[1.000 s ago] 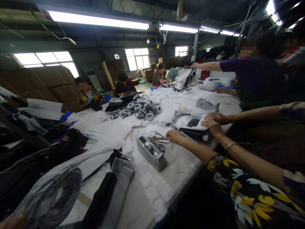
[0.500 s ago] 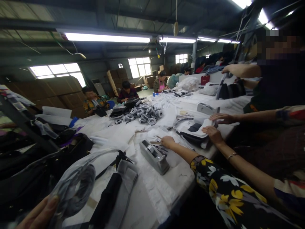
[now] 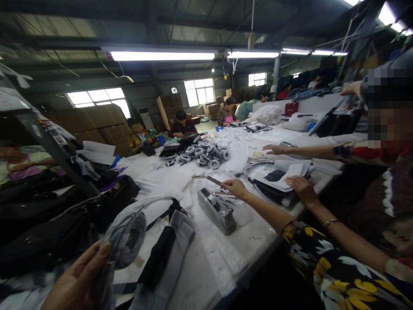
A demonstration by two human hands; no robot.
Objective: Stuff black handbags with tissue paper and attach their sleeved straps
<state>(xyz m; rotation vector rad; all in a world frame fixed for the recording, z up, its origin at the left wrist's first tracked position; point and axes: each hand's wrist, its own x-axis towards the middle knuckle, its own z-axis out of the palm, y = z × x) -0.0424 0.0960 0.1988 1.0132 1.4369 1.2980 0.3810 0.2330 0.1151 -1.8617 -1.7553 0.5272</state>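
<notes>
At the lower left my left hand is closed, thumb and fingers gripping a coiled strap wrapped in clear plastic. The wrapping is joined to a black bag partly covered in white sheet, lying on the table. My right hand, in a floral sleeve, pinches one end of a thin dark flat strip above loose strips and paper. A grey tape dispenser stands just below and left of that hand.
A co-worker's hand rests on a white-covered black bag at the right; the other hand reaches over the table. Several wrapped coils are piled at the back. Black bags lie left beside a slanted metal post.
My right hand has lifted the strip clear of the pile. The co-worker's upper hand has left the bag and moved left. The view has turned slightly left.
</notes>
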